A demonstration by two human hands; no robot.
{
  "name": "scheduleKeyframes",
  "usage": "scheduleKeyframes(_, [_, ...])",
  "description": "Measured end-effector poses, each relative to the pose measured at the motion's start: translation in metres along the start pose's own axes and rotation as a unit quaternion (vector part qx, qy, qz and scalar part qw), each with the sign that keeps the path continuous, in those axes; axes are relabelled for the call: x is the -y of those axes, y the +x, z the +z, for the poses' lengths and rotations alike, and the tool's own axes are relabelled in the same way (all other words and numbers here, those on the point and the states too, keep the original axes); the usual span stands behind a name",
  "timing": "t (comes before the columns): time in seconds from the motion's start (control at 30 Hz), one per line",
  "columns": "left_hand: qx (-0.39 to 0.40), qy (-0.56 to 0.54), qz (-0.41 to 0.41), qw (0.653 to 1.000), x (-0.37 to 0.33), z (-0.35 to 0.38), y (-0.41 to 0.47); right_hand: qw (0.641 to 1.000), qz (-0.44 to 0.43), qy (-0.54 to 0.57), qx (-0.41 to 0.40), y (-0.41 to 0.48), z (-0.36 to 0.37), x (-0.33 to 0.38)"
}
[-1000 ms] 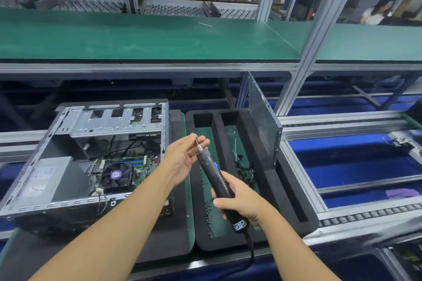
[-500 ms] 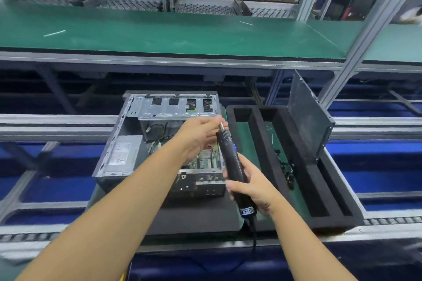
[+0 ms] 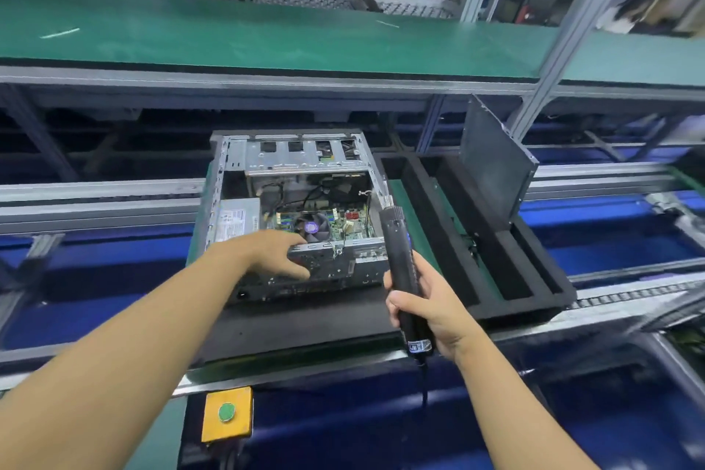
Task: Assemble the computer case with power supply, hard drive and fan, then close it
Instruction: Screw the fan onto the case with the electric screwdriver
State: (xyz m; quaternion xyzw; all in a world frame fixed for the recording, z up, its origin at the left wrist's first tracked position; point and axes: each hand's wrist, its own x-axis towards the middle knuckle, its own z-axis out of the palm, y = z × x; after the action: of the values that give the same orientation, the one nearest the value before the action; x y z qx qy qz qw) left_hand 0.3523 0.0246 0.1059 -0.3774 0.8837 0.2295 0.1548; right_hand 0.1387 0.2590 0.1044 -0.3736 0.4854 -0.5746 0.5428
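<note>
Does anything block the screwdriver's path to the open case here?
Nothing visible does. The screwdriver in the right hand points up beside the right wall of the computer case; the left hand holds the near wall, off to the side.

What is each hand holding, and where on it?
Right hand grips the electric screwdriver by its lower body; left hand holds the computer case by its near edge.

On the foam mat [image 3: 305, 320], computer case [image 3: 297, 164]; inside it, power supply [image 3: 236, 219] left, fan [image 3: 314, 231] just right of that. Beside the case at right, foam tray [image 3: 526, 303] with side panel [image 3: 496, 164] standing inside. In front, button box [image 3: 227, 414].
</note>
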Motion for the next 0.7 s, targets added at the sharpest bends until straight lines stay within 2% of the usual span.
scheduleKeyframes(0.1, [-0.044, 0.057, 0.012, 0.997, 0.000, 0.012, 0.010, 1.000, 0.002, 0.001, -0.024, -0.014, 0.005, -0.003])
scheduleKeyframes(0.27, [-0.089, -0.009, 0.047, 0.995, 0.007, 0.011, 0.016, 0.999, 0.004, 0.001, -0.037, -0.029, 0.013, -0.007])
scheduleKeyframes(0.4, [-0.108, 0.008, 0.084, 0.991, 0.009, 0.018, 0.020, 0.999, 0.011, 0.004, -0.046, -0.036, 0.015, -0.014])
scheduleKeyframes(0.57, [-0.224, 0.061, 0.073, 0.970, 0.008, 0.037, 0.021, 0.999, 0.018, 0.006, -0.047, -0.039, 0.017, -0.022])
scheduleKeyframes(0.7, [-0.262, 0.036, 0.056, 0.963, 0.007, 0.040, 0.022, 0.999, 0.023, 0.003, -0.042, -0.034, 0.018, -0.024])
